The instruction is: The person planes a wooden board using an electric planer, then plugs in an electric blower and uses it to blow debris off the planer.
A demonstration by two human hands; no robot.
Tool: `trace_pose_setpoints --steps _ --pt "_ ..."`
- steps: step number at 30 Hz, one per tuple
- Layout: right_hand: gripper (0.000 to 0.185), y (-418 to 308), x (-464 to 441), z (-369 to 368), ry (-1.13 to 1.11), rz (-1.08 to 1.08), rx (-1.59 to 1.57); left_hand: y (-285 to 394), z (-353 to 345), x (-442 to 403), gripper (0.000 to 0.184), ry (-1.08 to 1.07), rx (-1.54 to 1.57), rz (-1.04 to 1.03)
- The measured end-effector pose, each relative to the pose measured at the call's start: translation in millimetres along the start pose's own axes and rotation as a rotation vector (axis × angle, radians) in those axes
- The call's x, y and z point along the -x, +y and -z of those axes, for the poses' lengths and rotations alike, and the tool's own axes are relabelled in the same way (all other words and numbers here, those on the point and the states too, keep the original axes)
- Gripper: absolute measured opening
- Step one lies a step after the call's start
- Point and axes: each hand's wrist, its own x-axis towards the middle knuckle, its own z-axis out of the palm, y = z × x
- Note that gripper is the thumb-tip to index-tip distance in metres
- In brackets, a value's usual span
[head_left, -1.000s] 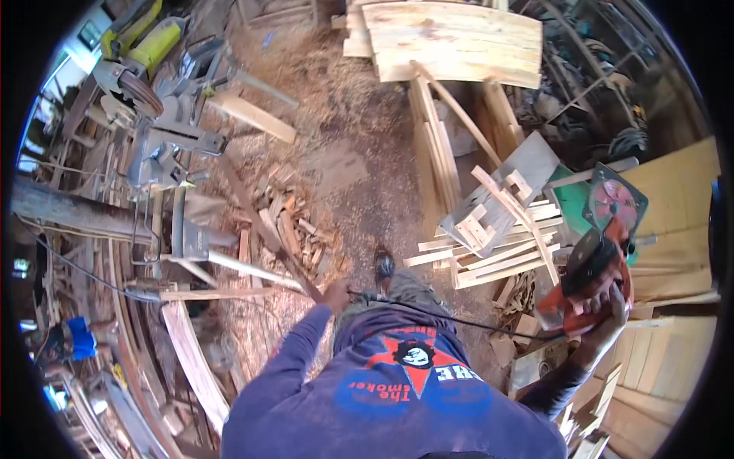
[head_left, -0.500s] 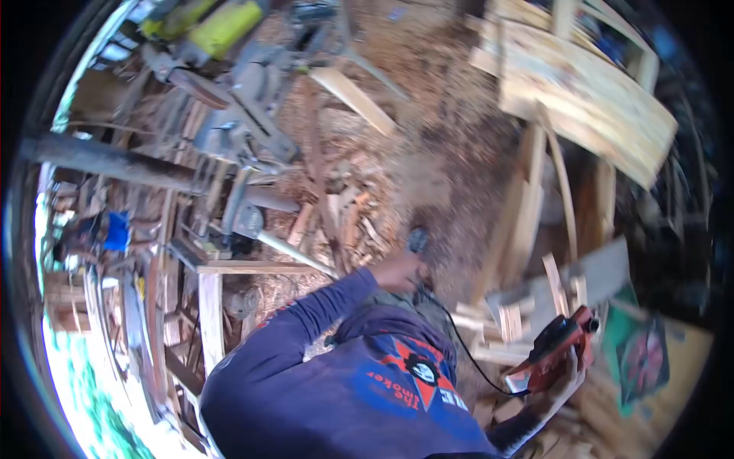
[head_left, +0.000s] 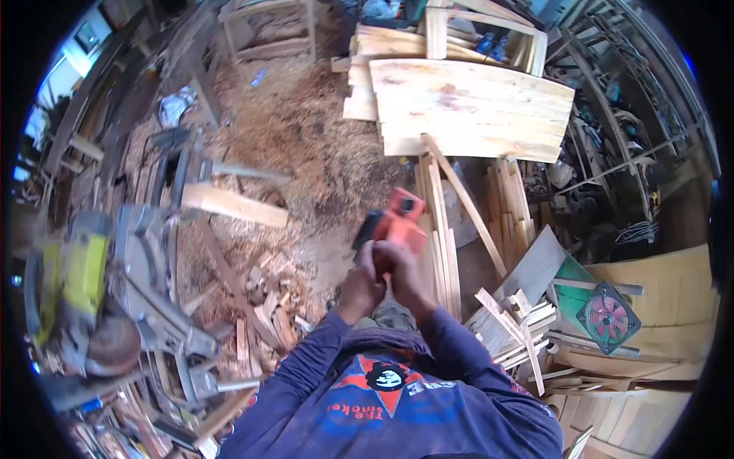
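A red and black electric planer (head_left: pixel 399 222) is held up in front of my body, over the floor. My right hand (head_left: pixel 401 277) is wrapped round its near end. Close against it, my left hand (head_left: pixel 362 289) is also closed at the planer's near end. The hands overlap, so parts of the fingers and the handle are hidden. Motion blurs the tool slightly.
To the left stands a miter saw (head_left: pixel 145 291) with a yellow-green part. A broad wooden panel (head_left: pixel 474 107) lies at the upper right above stacked planks (head_left: pixel 437 237). A fan (head_left: pixel 608 317) sits at the right. Shavings and offcuts (head_left: pixel 271 294) cover the floor.
The planer has come from my right side to the front of my body. My left hand has joined my right hand on it. The view has turned to the left.
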Motion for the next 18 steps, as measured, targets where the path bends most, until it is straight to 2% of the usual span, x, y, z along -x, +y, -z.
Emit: trace_pose_setpoints --steps 1,3,5,6,7,8,9,10,11,12,13,14,15,16,17,18 --pt "0.03 -9 -18 -22 0.007 -0.001 0.041 -16 6 -19 0.065 0.062 0.018 -0.102" --pt "0.03 -27 -61 -50 -0.053 0.012 0.204 -38 20 -67 0.065 0.153 0.18 -0.171" --pt "0.045 -58 -97 -53 -0.262 0.009 0.422 -46 22 -103 0.066 0.414 0.444 -0.003" --pt "0.052 -73 -122 -42 -0.391 0.033 0.555 -51 33 -122 0.065 0.47 0.477 0.009" --pt "0.065 -102 -144 -30 -0.478 -0.063 0.736 -73 39 -144 0.065 0.508 0.427 0.046" --pt "0.067 -133 -171 -13 -0.544 -0.035 0.715 -96 44 -165 0.064 0.547 0.375 0.082" --pt "0.066 -158 -211 17 -0.486 -0.073 0.739 -106 53 -180 0.064 0.543 0.356 0.213" --pt "0.063 -183 -259 58 -0.386 0.085 0.847 -112 61 -195 0.064 0.54 0.332 0.342" --pt "0.058 -210 -321 108 -0.233 0.161 0.819 -112 64 -209 0.064 0.607 0.292 0.424" --pt "0.053 -270 -363 131 -0.132 0.231 0.694 -126 64 -220 0.06 0.618 0.208 0.523" --pt "0.046 -311 -427 183 0.037 0.267 0.532 -229 29 -211 0.048 0.741 0.477 0.443" --pt "0.045 -369 -485 217 0.223 0.35 0.51 -317 -3 -207 0.037 0.859 0.74 0.34" --pt "0.044 -416 -548 266 0.387 0.464 0.482 -268 17 -218 0.014 0.866 0.752 0.494" --pt "0.045 -468 -608 326 0.566 0.518 0.824 -209 41 -231 0.011 0.867 0.77 0.644" --pt "0.046 -511 -651 368 0.768 0.551 1.006 -253 41 -219 0.011 0.833 0.613 0.674" --pt "0.053 -545 -691 408 0.843 0.648 0.868 -266 46 -217 0.018 0.857 0.634 0.712"
